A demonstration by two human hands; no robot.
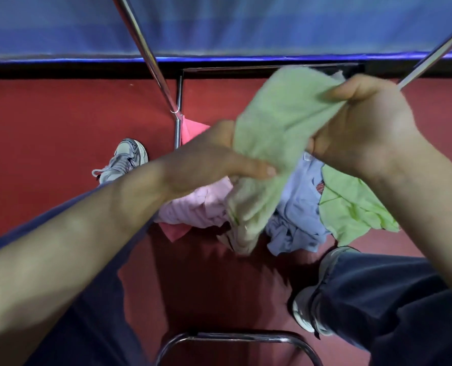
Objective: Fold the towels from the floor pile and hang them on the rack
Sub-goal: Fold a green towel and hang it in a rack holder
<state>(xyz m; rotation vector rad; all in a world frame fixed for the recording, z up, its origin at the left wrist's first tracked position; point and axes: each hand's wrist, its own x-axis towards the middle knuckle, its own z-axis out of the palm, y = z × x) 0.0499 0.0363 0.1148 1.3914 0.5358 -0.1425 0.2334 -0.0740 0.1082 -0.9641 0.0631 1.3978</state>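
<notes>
A light green towel (275, 133) is held up in front of me by both hands. My right hand (367, 128) grips its upper edge in a fist. My left hand (209, 159) pinches its lower left edge, thumb on the cloth. Below on the red floor lies the pile: a pink towel (193, 207), a pale blue towel (296, 215), and another light green cloth (351, 207). The rack's metal bars (151, 62) slant up at the left and the upper right, with a bright pink towel (190, 129) hanging by the left bar.
A blue cloth-covered surface (219, 25) spans the top of the view. A curved chrome tube (235, 339) sits at the bottom centre. My shoes (122, 159) and dark trouser legs (391, 299) stand on either side of the pile on the red floor (48, 122).
</notes>
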